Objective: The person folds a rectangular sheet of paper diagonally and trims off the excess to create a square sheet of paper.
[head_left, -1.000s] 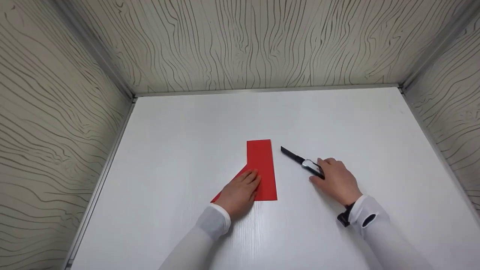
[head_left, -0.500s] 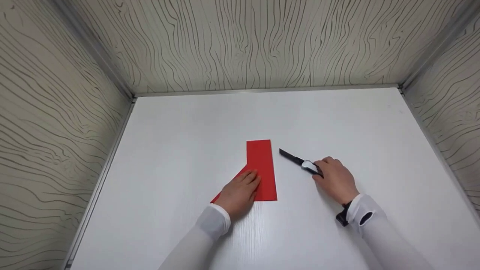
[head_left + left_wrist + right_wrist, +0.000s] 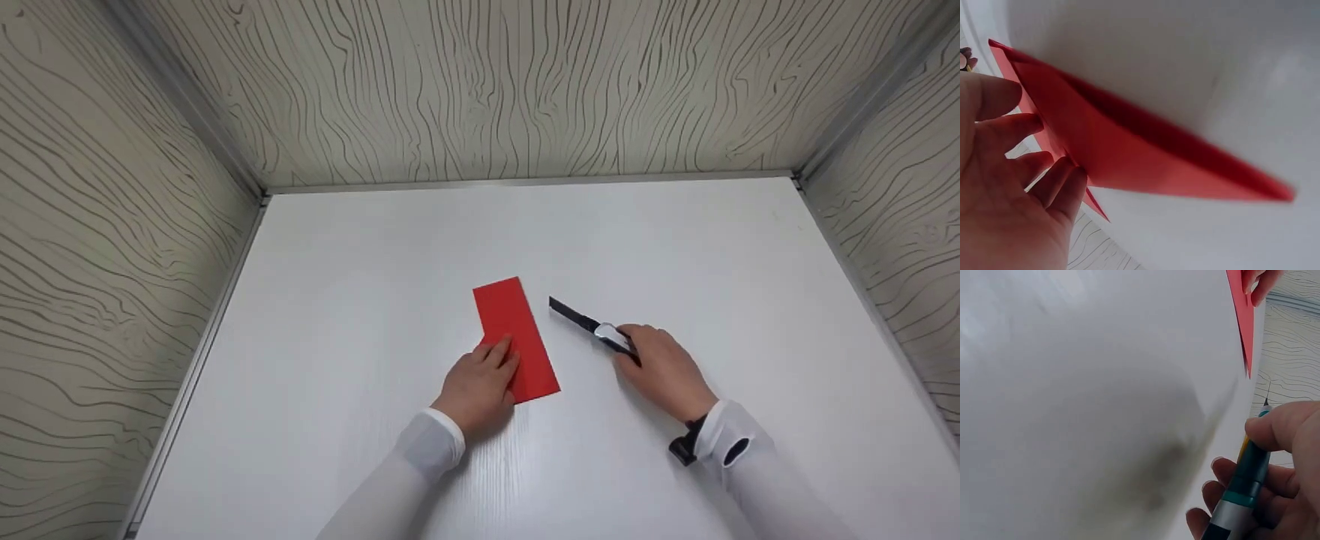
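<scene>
In the head view, a folded piece of red paper (image 3: pixel 517 322) lies tilted on the white table. My left hand (image 3: pixel 476 386) rests on its lower left part, fingers stretched over it. From the left wrist, the fingertips touch the paper (image 3: pixel 1112 146), and a folded flap stands loosely raised along one side. To the right of the paper, my right hand (image 3: pixel 667 375) grips a utility knife (image 3: pixel 613 336) with its dark blade (image 3: pixel 574 313) extended. The blade tip points up and left, a short gap from the paper's edge. The thumb lies along the knife's handle (image 3: pixel 1249 467) in the right wrist view.
The white table (image 3: pixel 360 285) has a metal strip (image 3: pixel 525 181) along its back edge. Wood-grain patterned walls (image 3: pixel 480 90) stand at the back and both sides. A black watch-like band (image 3: pixel 684 446) sits on the right wrist.
The red paper has turned counterclockwise under my left hand, its top swinging left. My right hand with the utility knife has shifted slightly left, nearer the paper.
</scene>
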A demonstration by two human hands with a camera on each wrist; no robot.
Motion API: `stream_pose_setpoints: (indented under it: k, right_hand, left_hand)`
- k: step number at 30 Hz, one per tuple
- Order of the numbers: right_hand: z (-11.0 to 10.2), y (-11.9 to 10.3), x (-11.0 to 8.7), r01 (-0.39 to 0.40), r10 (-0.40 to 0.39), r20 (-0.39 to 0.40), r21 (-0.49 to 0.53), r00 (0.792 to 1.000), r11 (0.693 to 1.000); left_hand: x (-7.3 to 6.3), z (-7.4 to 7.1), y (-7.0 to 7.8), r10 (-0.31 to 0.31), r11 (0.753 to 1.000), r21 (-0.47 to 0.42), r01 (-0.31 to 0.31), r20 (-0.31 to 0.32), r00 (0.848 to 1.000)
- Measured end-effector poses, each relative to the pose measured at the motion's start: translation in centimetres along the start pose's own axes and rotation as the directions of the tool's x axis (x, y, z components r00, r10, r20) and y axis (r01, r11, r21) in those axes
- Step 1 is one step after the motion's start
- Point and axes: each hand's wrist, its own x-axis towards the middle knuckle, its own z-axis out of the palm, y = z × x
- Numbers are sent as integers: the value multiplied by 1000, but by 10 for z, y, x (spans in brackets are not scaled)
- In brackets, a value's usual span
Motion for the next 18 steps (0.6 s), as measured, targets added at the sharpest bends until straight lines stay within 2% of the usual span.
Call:
stream_pose_setpoints:
  k: [4, 13, 18]
  right_hand:
    - [3, -2, -2, 17, -16, 15, -17, 1000, 1000]
    - [4, -1, -6, 64, -64, -2, -69, 998, 996]
    - [6, -2, -11, 73, -73, 1, -48, 997, 996]
  left_hand:
    - [1, -2, 0, -2, 1000, 2, 2, 17, 1000]
    - [4, -4, -2, 34, 999, 39, -34, 8, 999]
    - [3, -2, -2, 40, 998, 52, -40, 0, 999]
